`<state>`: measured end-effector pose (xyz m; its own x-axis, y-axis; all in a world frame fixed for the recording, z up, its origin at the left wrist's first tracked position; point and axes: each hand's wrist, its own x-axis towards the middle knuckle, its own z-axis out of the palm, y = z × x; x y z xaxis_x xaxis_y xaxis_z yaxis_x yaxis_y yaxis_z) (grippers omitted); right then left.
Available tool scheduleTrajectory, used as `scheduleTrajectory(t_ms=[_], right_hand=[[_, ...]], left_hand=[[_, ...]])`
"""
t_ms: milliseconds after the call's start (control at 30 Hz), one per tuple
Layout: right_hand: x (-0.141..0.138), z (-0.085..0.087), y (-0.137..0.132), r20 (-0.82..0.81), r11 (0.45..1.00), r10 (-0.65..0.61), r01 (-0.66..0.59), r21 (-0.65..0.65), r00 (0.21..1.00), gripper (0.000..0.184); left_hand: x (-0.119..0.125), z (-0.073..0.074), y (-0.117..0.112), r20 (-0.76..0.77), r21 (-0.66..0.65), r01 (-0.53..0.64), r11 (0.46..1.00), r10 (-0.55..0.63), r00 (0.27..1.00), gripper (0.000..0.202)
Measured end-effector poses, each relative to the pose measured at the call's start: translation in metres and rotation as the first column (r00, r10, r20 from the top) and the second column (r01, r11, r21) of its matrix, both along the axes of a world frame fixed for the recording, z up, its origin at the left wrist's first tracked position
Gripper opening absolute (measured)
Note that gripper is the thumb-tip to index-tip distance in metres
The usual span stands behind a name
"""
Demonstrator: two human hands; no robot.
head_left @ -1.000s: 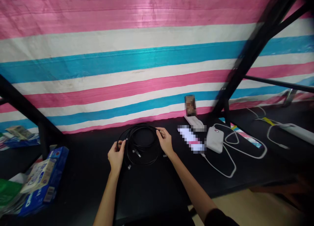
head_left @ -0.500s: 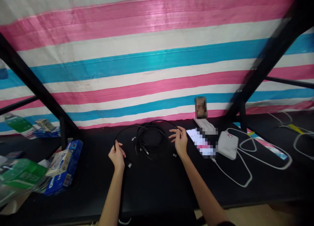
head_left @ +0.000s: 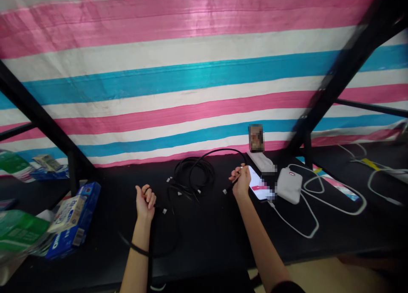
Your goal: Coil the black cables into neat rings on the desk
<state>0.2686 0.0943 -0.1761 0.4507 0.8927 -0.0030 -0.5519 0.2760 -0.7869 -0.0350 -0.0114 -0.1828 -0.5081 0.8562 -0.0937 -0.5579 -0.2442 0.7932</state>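
My right hand (head_left: 242,182) is closed on a black cable (head_left: 219,150) near its end, with a pale-tipped connector (head_left: 225,191) poking out below the fingers. From that hand the cable arcs left to a loose coil of black cable (head_left: 202,174) on the table. Left of the coil is my left hand (head_left: 145,201), palm up, its fingers loosely curled and the thumb apart; I see nothing gripped in it. A blurred stretch of black cable (head_left: 139,249) lies across my left forearm. Several pale connector ends show around the coil.
Right of my right hand lie a lit phone (head_left: 259,184), a white power bank (head_left: 289,185) with white cables, and a pale device (head_left: 262,162). Blue packaging (head_left: 75,225) and green-labelled bottles (head_left: 22,229) stand left. Black frame legs rise beside a striped sheet (head_left: 191,89).
My left hand has turned palm up and moved slightly down and left, letting the cable go; the cable now crosses the forearm. My right hand has turned, showing a connector below its fingers.
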Motion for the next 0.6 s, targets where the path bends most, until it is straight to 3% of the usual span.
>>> scheduleTrajectory(t_ms=[100, 233, 433, 500, 600], right_hand=[[0.001, 0.001, 0.001, -0.042, 0.997, 0.076, -0.075, 0.016, 0.996, 0.041], [-0.002, 0.004, -0.001, 0.05, 0.974, 0.218, -0.221, 0.053, 0.975, 0.043], [-0.013, 0.005, -0.008, 0.186, 0.885, 0.466, -0.459, -0.083, 0.865, 0.044], [-0.017, 0.003, -0.009, 0.226, 0.877, 0.479, -0.472, -0.085, 0.848, 0.042], [-0.02, 0.0, -0.008, 0.327, 0.919, 0.378, -0.393, -0.022, 0.866, 0.044]], left_hand=[[0.006, 0.003, 0.001, -0.073, -0.02, 0.068, 0.997, -0.07, 0.995, 0.033], [0.017, 0.004, 0.004, -0.233, -0.054, 0.099, 0.994, -0.109, 0.966, 0.031], [0.025, 0.001, 0.006, -0.403, -0.142, 0.21, 0.967, -0.25, 0.88, 0.045], [0.024, -0.001, 0.006, -0.427, -0.153, 0.217, 0.964, -0.262, 0.865, 0.038], [0.026, -0.003, 0.005, -0.439, -0.153, 0.214, 0.965, -0.26, 0.86, 0.028]])
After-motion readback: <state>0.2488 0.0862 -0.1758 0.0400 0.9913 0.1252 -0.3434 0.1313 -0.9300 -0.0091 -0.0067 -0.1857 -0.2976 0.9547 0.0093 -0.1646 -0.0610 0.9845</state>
